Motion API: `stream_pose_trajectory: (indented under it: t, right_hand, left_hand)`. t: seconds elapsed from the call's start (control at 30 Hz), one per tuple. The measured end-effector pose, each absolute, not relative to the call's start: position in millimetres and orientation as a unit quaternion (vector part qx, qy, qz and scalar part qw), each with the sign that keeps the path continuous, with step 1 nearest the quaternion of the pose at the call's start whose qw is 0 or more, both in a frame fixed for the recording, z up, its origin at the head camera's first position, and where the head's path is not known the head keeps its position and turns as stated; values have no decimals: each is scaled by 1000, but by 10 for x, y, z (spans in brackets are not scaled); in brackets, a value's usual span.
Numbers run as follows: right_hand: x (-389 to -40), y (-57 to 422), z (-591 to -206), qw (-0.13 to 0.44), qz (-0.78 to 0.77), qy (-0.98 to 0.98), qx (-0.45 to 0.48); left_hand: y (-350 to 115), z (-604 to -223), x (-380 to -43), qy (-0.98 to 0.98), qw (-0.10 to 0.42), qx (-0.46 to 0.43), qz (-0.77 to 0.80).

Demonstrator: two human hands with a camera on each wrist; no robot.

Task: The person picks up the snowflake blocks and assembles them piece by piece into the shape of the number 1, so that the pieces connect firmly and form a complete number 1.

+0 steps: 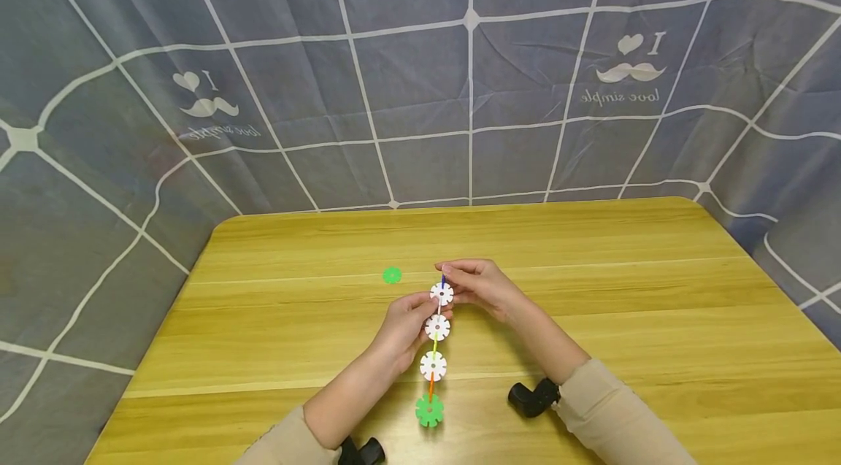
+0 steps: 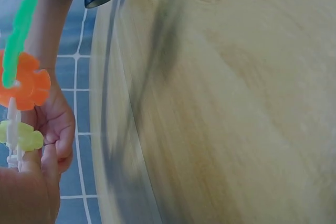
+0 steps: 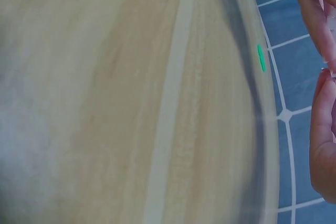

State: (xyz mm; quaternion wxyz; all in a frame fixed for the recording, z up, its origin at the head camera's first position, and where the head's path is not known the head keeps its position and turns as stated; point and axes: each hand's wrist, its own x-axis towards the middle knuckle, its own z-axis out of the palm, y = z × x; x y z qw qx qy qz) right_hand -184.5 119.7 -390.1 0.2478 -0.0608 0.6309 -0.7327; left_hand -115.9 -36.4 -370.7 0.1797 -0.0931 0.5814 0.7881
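A chain of notched plastic snowflake discs stands between my hands, with white discs [image 1: 433,366] and a green end disc [image 1: 430,411] facing me. Between them, edge-on, sit an orange disc [image 2: 32,85] and a yellow disc [image 2: 30,137]. My left hand [image 1: 406,326] grips the chain near its far end, thumb on the farthest white disc [image 1: 442,294]. At that tip, my right hand [image 1: 485,284] pinches a blue disc [image 1: 443,281] seen edge-on against the white one. Fingers hide part of this joint. In the right wrist view both hands are cut off at the edge.
A loose green disc [image 1: 392,275] lies flat on the wooden table [image 1: 276,319], left of and beyond the hands. Black wrist-worn devices [image 1: 534,398] sit by both sleeves. A grey-blue curtain with white lines [image 1: 420,85] hangs behind the table.
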Motion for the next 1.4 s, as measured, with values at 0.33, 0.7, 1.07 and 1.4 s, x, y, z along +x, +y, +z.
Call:
stream_pose_trajectory:
  t: [0.33,0.7,1.07,1.4]
  right_hand:
    - [-1846,1235,-3920,255,-738,621,-70]
    - [-1821,1238,-3968,248,-742,616,-95]
    - [-1839,1231,-4036,250,-733,621,-119]
    - [-2011,1203,-4090,262,-732,625,-69]
  left_hand:
    - [-320,-3673,-1207,579,190,-101,786]
    - [-290,-3689,-1272,591,203,-103,774]
    - [-267,-3731,-1322,592,224,-112,766]
    - [-351,-3792,-1319,629,216,-90,741]
